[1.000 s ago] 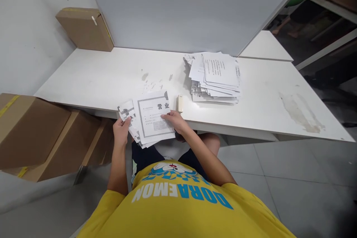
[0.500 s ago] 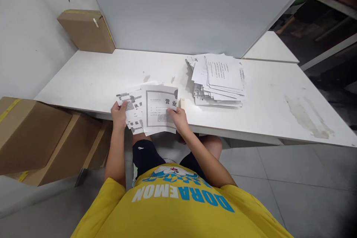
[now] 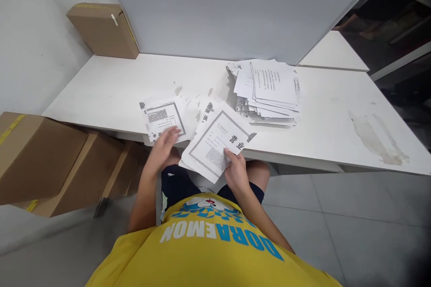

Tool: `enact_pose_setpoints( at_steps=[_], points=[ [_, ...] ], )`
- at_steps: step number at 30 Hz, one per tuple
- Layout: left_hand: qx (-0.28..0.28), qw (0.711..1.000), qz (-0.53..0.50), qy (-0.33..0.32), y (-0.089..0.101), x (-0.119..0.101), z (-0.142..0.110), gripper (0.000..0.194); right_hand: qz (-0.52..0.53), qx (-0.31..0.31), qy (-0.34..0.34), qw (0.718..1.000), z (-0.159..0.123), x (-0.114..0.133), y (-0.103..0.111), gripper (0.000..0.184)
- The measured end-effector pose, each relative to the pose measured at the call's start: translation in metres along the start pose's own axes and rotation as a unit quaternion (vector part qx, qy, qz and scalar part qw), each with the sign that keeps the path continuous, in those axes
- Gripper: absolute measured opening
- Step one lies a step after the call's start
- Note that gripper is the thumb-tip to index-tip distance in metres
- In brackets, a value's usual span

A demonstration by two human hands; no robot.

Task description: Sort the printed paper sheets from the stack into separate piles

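stained white desk (image 3: pixel 117 85), grey-bordered printed sheets (image 3: pixel 210 132), edges uneven, right fingers (image 3: pixel 228 153) pinching them, left fingers (image 3: pixel 171 134) loosely open

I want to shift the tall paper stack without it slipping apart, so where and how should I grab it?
Probably a two-sided grip, low on the left and right edges of the paper stack, coming from the near side of the table. Its loose sheets jut unevenly, so gripping high may take only some, and the panel stands close behind.
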State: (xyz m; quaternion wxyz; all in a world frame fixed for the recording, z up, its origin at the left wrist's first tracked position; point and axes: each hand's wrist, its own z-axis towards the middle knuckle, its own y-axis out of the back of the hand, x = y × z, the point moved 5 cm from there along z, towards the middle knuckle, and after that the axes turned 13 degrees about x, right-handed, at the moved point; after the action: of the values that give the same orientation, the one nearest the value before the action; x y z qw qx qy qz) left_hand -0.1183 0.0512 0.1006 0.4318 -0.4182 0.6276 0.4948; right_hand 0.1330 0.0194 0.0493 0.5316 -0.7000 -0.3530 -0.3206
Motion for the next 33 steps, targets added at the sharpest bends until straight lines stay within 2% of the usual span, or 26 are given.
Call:
enact_pose_setpoints(
  at_steps=[2,5,8,11,14,17,19,22,24,28,33],
  points=[
    [0.130,0.988,-0.080,-0.001,-0.036,-0.002,-0.011,0.052,-0.005,-0.006,0.005,1.000,-0.007,0.002,0.005,0.050],
    [0.210,0.975,-0.063,-0.029,-0.062,-0.001,-0.013,0.055,-0.040,-0.015,0.016,0.999,-0.014,0.006,0.019,0.055],
    [0.299,0.952,-0.029,-0.056,-0.078,0.002,-0.006,0.053,-0.062,-0.013,-0.003,0.998,-0.020,0.008,0.046,0.058],
    [0.350,0.935,-0.013,-0.060,-0.092,0.005,0.006,0.050,-0.044,0.003,-0.047,0.998,-0.031,0.005,0.079,0.058],
    [0.367,0.930,-0.037,-0.007,-0.110,0.012,0.016,0.046,-0.039,-0.020,-0.050,0.998,-0.047,0.000,0.107,0.062],
    [0.308,0.941,-0.114,0.086,-0.128,0.028,0.022,0.036,-0.059,-0.089,-0.011,0.994,-0.063,-0.006,0.123,0.066],
    [0.221,0.961,-0.131,0.104,-0.138,0.038,0.025,0.029,-0.067,-0.129,0.015,0.989,-0.068,-0.012,0.124,0.065],
    [0.038,0.997,-0.051,0.041,-0.144,0.041,0.026,0.022,-0.063,-0.164,0.035,0.984,-0.066,-0.023,0.120,0.069],
    [-0.035,0.999,0.019,0.002,-0.148,0.037,0.027,0.022,-0.056,-0.179,0.042,0.981,-0.060,-0.027,0.114,0.073],
    [-0.038,0.998,0.052,0.000,-0.153,0.030,0.034,0.023,-0.041,-0.167,0.069,0.983,-0.048,-0.027,0.098,0.074],
    [-0.023,0.999,0.027,-0.022,-0.143,0.020,0.041,0.026,-0.072,-0.128,0.098,0.984,-0.041,-0.018,0.083,0.072]
  ],
)
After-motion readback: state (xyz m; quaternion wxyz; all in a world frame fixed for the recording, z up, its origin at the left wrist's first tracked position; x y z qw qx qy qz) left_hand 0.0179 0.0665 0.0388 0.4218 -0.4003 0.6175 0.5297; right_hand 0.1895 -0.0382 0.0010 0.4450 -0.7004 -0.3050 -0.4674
